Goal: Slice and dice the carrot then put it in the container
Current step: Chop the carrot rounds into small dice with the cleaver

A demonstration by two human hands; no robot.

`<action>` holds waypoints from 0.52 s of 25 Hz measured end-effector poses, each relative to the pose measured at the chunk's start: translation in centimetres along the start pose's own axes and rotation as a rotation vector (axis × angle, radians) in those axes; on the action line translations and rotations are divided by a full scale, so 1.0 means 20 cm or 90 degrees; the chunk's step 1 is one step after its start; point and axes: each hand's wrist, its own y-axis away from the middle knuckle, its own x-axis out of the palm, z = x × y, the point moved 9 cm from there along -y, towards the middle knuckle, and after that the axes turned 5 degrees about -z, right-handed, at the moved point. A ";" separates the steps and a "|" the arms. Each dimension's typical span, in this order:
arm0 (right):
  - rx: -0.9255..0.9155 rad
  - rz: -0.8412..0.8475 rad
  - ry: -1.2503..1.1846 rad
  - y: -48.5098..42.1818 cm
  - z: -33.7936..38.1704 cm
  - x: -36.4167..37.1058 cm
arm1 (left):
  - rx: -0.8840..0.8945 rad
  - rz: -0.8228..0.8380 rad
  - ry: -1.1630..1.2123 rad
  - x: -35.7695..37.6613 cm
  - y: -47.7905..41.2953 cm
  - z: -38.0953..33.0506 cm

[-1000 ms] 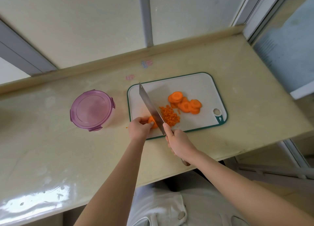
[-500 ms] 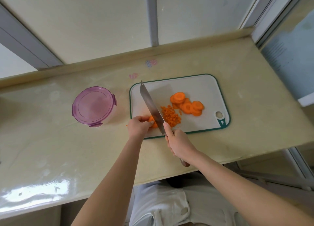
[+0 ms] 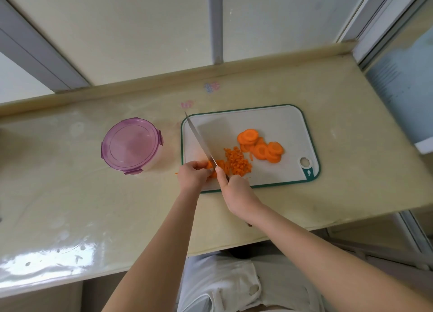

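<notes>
Fingers: those of the left hand curl down over a small carrot piece at the near-left corner of the cutting board, pinning it. The right hand wraps the handle of the knife, forefinger laid along the blade's spine.
Container: far left on the counter, purple lid on, well apart from the carrot; it will likely need opening before anything goes in.
Left hand: knuckles up, forearm angling in from below.
Knife: blade across the held piece, tip pointing toward the board's far-left corner.
Right hand: just beside the left; the handle is mostly hidden under it.
Diced carrot: a loose, light heap just right of the blade; best scooped, apt to scatter.
Carrot slices: stiff, overlapping rounds farther right; probably slick on the cut faces, best pinned flat from above.
</notes>
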 end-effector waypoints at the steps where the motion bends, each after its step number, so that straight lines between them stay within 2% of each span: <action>1: -0.002 0.000 -0.001 0.00 0.00 0.00 | 0.001 0.003 0.004 0.00 0.00 0.00; 13: -0.044 0.003 0.030 -0.01 0.01 -0.01 | 0.017 -0.013 0.001 -0.02 0.01 0.01</action>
